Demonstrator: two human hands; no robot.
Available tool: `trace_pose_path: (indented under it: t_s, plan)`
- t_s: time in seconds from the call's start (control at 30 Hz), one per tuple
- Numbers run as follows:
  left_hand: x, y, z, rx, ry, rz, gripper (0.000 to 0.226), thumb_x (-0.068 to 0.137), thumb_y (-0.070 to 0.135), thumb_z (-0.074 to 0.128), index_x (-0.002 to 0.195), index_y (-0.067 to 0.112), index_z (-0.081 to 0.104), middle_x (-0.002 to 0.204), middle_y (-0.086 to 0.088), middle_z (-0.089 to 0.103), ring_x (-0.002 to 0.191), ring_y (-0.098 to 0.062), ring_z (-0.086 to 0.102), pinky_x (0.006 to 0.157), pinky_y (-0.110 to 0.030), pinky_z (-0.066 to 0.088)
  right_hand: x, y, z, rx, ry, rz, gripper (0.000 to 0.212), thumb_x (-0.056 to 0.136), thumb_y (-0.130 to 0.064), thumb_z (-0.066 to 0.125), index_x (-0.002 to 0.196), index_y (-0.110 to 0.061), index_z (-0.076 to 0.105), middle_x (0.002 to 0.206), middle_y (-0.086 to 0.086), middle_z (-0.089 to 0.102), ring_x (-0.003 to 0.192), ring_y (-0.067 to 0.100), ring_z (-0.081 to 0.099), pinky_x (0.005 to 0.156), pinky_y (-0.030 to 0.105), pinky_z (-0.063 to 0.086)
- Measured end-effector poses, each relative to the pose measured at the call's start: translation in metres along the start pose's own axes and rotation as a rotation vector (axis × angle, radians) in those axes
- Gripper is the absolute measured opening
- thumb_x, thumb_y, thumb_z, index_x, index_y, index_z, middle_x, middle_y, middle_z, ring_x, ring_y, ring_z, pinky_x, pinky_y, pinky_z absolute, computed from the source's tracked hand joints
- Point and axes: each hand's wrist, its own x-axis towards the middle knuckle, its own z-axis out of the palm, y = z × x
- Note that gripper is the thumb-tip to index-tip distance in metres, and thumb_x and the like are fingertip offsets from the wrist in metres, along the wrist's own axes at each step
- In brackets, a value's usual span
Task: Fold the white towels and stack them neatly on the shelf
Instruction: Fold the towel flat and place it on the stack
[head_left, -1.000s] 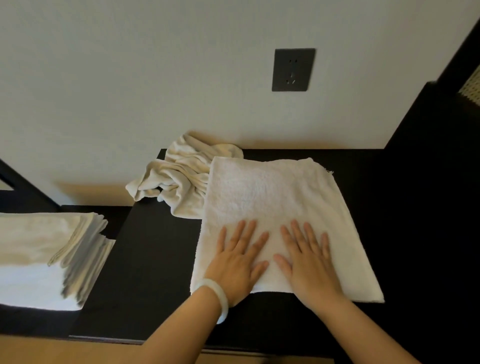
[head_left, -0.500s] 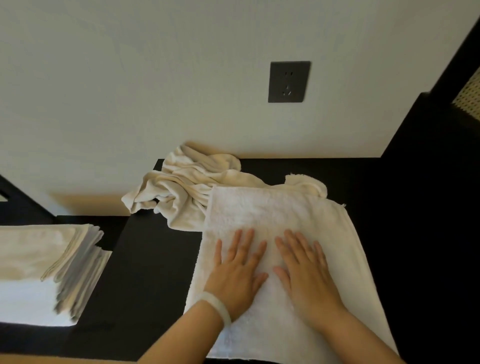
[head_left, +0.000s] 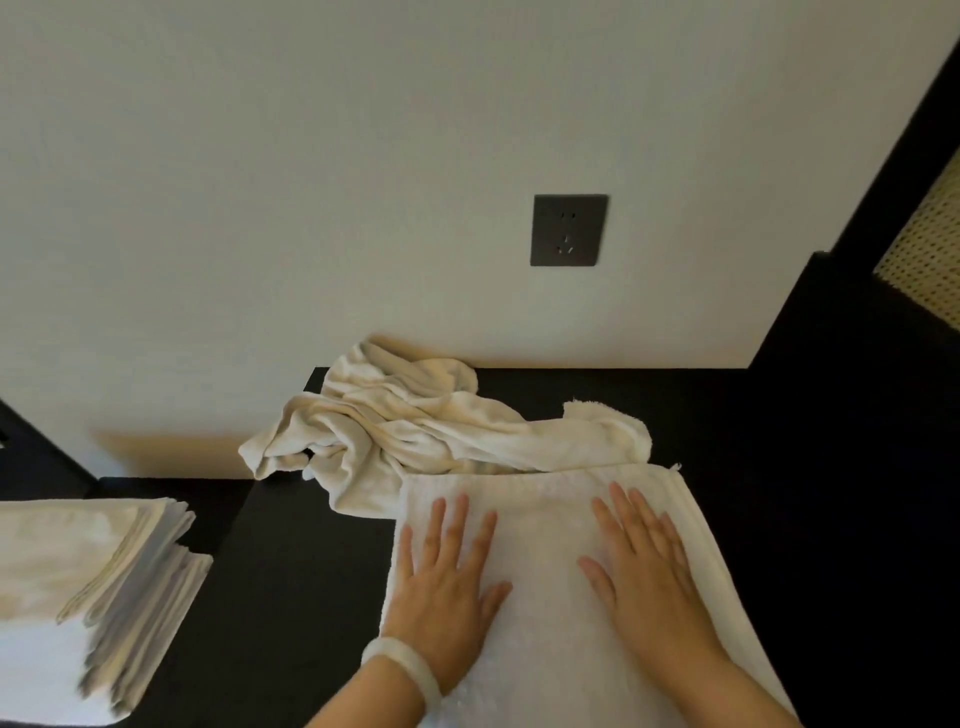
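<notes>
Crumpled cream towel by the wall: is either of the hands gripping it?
No: the left hand and right hand lie flat on the folded white towel.

You are holding both hands palm down, side by side with a gap between them. Your left hand is lying flat, its fingers straight, slightly spread and pointing away from you, its thumb splaying toward the other hand. Your right hand is lying flat too, fingers straight and angling a little leftward, thumb stretching inward. Your left forearm is slanting in from below toward the right, and your right forearm is slanting in toward the left.
</notes>
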Motion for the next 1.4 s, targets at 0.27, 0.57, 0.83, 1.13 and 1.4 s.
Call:
trace_pose_path:
  t_s: [0.27, 0.57, 0.83, 1.13, 1.4]
  plan:
    - [0.059, -0.034, 0.006, -0.062, -0.069, 0.014, 0.076, 0.075, 0.078, -0.012, 0.142, 0.048, -0.031, 0.150, 0.007, -0.044, 0.140, -0.030, -0.036, 0.113, -0.058, -0.017, 0.061, -0.008, 0.005, -0.030, -0.252, 0.133, 0.083, 0.090, -0.075, 0.025, 0.151, -0.041, -0.020, 0.161, -0.007, -0.026, 0.150, 0.030, -0.010, 0.119, 0.055, 0.002]
    - [0.076, -0.039, 0.013, 0.071, 0.137, 0.025, 0.066, 0.096, 0.067, 0.019, 0.147, 0.029, 0.040, 0.156, -0.007, 0.034, 0.142, -0.037, 0.029, 0.103, -0.061, 0.023, 0.102, -0.001, -0.002, -0.160, -0.086, 0.101, 0.075, 0.094, -0.070, 0.009, 0.156, -0.027, 0.006, 0.164, 0.010, 0.006, 0.150, 0.031, -0.003, 0.118, 0.061, 0.000]
    - [0.083, -0.020, 0.028, 0.036, 0.174, 0.124, 0.060, 0.099, 0.058, 0.016, 0.146, 0.030, 0.040, 0.155, -0.002, 0.036, 0.141, -0.023, 0.030, 0.100, -0.060, 0.026, 0.087, 0.006, 0.035, -0.080, -0.154, -0.149, 0.069, 0.098, -0.061, 0.003, 0.152, -0.026, 0.028, 0.158, -0.001, 0.032, 0.148, 0.011, 0.013, 0.116, 0.036, 0.005]
    - [0.062, 0.002, 0.028, 0.066, 0.095, 0.027, 0.066, 0.095, 0.067, 0.016, 0.145, 0.034, 0.042, 0.152, -0.003, 0.041, 0.142, -0.031, 0.018, 0.106, -0.061, 0.011, 0.062, 0.025, 0.017, -0.153, -0.194, 0.132, 0.074, 0.097, -0.062, 0.004, 0.141, -0.023, 0.049, 0.145, 0.005, 0.051, 0.138, 0.027, 0.034, 0.115, 0.055, 0.000]
    - [0.044, -0.041, 0.026, 0.072, 0.019, -0.058, 0.064, 0.099, 0.062, 0.016, 0.150, 0.029, 0.035, 0.156, -0.002, 0.036, 0.147, -0.022, 0.010, 0.104, -0.058, 0.017, 0.038, 0.043, 0.004, -0.151, -0.179, 0.298, 0.074, 0.082, -0.063, -0.013, 0.148, -0.030, -0.023, 0.152, -0.007, -0.030, 0.139, 0.011, -0.028, 0.120, 0.055, -0.007]
